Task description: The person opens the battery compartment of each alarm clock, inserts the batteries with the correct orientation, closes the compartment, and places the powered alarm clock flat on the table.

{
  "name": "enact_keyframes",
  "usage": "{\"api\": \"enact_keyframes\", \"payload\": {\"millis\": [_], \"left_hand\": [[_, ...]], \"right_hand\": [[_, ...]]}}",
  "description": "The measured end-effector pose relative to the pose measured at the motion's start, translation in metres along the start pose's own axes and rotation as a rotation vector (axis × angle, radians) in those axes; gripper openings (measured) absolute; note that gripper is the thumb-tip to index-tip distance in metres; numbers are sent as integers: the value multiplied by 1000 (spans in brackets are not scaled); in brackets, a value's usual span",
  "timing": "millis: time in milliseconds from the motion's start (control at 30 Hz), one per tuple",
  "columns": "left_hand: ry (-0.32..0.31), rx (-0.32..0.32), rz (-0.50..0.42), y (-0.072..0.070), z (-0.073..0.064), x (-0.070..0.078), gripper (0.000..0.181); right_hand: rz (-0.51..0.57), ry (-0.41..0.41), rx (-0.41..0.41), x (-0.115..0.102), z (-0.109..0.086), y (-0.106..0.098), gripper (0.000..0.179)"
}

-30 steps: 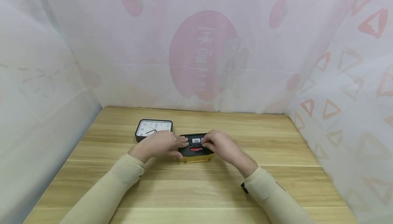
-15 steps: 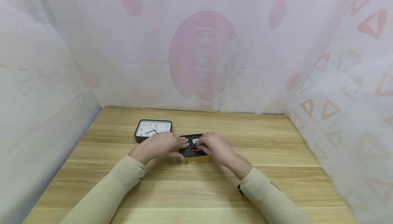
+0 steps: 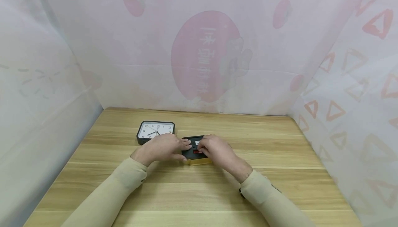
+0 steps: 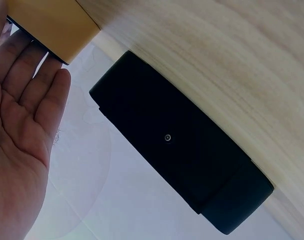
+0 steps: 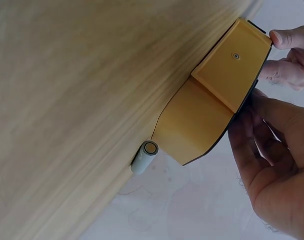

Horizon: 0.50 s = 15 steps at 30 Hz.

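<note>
A small yellow clock-like case [image 5: 219,85] lies on the table with its black back [image 3: 193,144] facing up. My left hand [image 3: 163,147] holds it at its left end, fingers on the back and thumb at the near corner. The fingers of my right hand [image 3: 217,151] are bunched over the middle of the back, fingertips at a red battery [image 3: 197,151] in its slot. Those fingertips hide the battery's right part. In the right wrist view, a pale battery [image 5: 144,157] lies on the table beside the case, its end facing the camera.
A black-framed clock [image 3: 155,132] rests face up just behind my left hand; its dark side [image 4: 177,140] fills the middle of the left wrist view. Printed white sheets [image 3: 140,64] wall in the wooden table [image 3: 174,196] at the back and sides.
My right hand has slid left and slightly nearer over the black back, so its fingers now cover more of the red battery. The left hand and black-framed clock have stayed put.
</note>
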State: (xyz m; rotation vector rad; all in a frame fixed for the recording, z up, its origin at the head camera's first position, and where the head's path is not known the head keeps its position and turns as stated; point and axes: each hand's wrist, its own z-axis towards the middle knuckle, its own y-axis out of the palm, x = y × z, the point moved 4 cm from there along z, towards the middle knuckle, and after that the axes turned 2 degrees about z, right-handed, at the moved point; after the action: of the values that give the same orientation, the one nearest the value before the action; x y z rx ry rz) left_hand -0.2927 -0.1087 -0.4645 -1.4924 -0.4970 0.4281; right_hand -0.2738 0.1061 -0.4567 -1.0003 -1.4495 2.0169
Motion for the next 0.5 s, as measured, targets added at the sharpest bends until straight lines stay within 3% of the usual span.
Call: {"api": "enact_keyframes", "payload": {"millis": [267, 500], "left_hand": [[3, 6, -13, -1, 0, 0, 61], [4, 16, -34, -1, 0, -1, 60]], "right_hand": [[-77, -54, 28, -3, 1, 2, 5], [-93, -52, 16, -3, 1, 3, 5]]}}
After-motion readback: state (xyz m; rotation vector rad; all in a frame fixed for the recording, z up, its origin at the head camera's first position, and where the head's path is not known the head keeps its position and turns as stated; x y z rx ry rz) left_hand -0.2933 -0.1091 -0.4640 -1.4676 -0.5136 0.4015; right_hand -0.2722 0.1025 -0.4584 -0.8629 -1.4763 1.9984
